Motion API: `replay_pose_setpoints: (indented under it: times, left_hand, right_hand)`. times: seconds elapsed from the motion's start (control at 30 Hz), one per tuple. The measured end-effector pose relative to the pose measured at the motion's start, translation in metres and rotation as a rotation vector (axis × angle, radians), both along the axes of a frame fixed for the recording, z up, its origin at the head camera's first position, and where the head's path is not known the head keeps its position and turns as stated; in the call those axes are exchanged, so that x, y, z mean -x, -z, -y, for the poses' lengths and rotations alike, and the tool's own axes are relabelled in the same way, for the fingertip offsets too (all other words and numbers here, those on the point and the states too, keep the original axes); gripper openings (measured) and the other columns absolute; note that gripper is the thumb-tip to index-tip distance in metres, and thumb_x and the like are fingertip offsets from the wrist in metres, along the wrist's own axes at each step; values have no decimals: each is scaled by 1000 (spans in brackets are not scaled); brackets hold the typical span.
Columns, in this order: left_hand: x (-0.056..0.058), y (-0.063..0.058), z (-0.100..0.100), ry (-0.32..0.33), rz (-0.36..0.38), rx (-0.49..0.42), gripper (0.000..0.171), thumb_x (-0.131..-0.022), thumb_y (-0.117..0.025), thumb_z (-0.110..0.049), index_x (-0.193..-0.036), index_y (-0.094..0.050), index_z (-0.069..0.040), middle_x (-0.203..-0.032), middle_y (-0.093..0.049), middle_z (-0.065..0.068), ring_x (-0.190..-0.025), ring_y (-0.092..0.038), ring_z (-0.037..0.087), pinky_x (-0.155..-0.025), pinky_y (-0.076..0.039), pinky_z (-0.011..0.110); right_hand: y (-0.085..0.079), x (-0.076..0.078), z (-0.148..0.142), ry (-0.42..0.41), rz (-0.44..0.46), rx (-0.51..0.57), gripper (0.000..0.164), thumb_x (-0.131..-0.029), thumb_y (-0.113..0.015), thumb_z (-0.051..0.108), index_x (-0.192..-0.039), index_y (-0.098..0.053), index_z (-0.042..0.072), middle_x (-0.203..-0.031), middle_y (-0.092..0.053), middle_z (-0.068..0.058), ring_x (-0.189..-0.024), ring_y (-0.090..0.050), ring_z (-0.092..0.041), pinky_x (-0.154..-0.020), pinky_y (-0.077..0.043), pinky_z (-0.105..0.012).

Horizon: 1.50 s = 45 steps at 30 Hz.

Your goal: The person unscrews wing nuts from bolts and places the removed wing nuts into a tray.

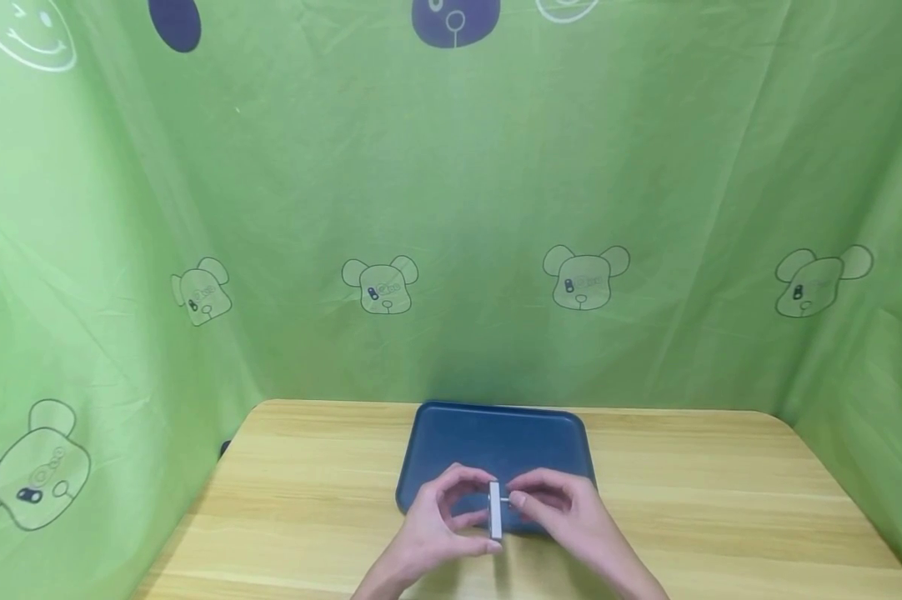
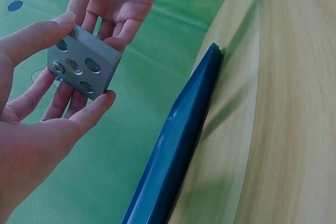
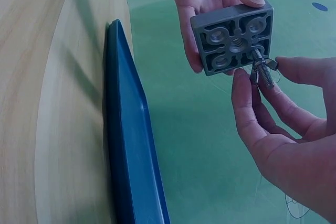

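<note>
1. On my right side, the fingertips of the right hand [image 1: 571,500] are drawn close together, pinching a small wing nut [image 3: 254,75] on the threaded bolt [image 3: 268,80].
2. My left hand [image 1: 438,525] grips the grey block [image 3: 230,65] by opposite edges, thumb against fingers, the palm clear of it.
3. The bolt stands out of a corner hole on the block's ribbed face; bare thread shows beyond the wing nut. The other holes I can see have no bolt in them.
4. I judge the step in hand to be turning that wing nut along the thread. Which way it is going, I cannot tell.
5. For the next move, I'd keep the left grip steady and the bolt square, then twist and re-pinch in short turns.
6. The block is held up in the air, apart from the blue tray [image 1: 496,433] and the wooden table [image 1: 721,500].
7. Green cloth [image 1: 451,167] hangs beyond.
</note>
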<state>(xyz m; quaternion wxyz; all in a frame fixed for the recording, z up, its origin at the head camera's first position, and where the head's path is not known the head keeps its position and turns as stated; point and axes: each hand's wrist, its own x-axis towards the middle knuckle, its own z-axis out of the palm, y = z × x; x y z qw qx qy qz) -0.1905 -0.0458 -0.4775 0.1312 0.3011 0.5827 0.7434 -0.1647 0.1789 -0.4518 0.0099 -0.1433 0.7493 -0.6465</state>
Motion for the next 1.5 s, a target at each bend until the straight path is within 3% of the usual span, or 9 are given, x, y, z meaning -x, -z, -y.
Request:
replay_pose_setpoints:
  times: [0.3, 0.53, 0.77, 0.87, 1.0, 1.23, 1.5]
  left_hand:
    - [1, 3, -1, 0, -11, -7, 64, -71, -83, 13, -129, -59, 2, -133, -53, 22, -127, -55, 32, -107, -54, 49]
    - [2, 3, -1, -7, -50, -35, 66, -72, -83, 12, -131, -54, 12, -135, -46, 34, -129, -50, 49, -106, -55, 49]
    - [1, 0, 0, 4, -7, -15, 65, -72, -82, 13, -130, -56, 7, -135, -52, 21, -129, -52, 41, -108, -54, 49]
    - [1, 0, 0, 6, -12, -20, 65, -72, -82, 13, -131, -55, 8, -134, -53, 21, -128, -55, 35, -107, -54, 49]
    - [1, 0, 0, 3, -14, -22, 64, -72, -82, 12, -130, -57, 5, -135, -52, 24, -127, -56, 31, -107, -54, 49]
    - [1, -1, 1, -9, -2, -3, 63, -72, -83, 13, -129, -59, 2, -133, -54, 19, -127, -55, 32, -108, -53, 50]
    - [2, -1, 1, -18, 12, 28, 64, -70, -83, 13, -129, -58, 3, -135, -50, 25, -128, -55, 35, -107, -54, 49]
  right_hand:
    - [0, -2, -1, -25, -52, 11, 33, -92, -75, 7, -119, -67, -9, -113, -70, -24, -97, -73, -18, -86, -64, -26]
    - [1, -1, -1, -34, -54, 19, 32, -91, -76, 5, -118, -67, -8, -117, -65, -32, -96, -74, -19, -84, -65, -28]
    - [2, 0, 0, -24, -97, 14, 26, -89, -77, 0, -111, -68, -8, -109, -69, -25, -95, -74, -20, -85, -65, -29]
    - [3, 0, 1, -23, -142, 4, 21, -88, -77, 0, -107, -69, -6, -105, -70, -19, -95, -74, -21, -86, -65, -30]
    - [3, 0, 2, -35, -167, 9, 20, -88, -76, -1, -106, -69, -5, -104, -69, -21, -97, -73, -22, -87, -65, -32]
    - [1, 1, 1, -14, -91, -2, 21, -91, -78, 10, -108, -70, 2, -108, -69, -19, -100, -73, -23, -90, -64, -32]
    - [1, 1, 2, 31, 32, 57, 26, -104, -61, 16, -109, -66, -10, -107, -68, -28, -94, -74, -30, -85, -66, -43]
